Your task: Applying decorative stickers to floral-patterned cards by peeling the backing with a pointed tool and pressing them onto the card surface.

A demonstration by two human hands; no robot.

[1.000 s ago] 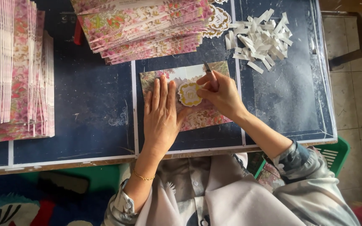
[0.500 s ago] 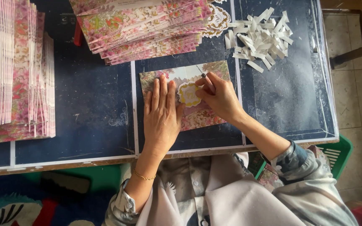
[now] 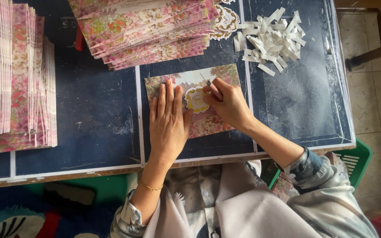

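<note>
Right hand lower now, fingers pinched on card's emblem.

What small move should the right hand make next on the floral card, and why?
Probably press the gold-edged emblem down flat. The right hand pinches at its upper edge with a thin strip, the left hand lies flat on the floral card, and the emblem already sits at the card's middle.

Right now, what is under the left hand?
The floral card lies flat under the left hand, beside its gold emblem. The palm covers the card's left part.
</note>
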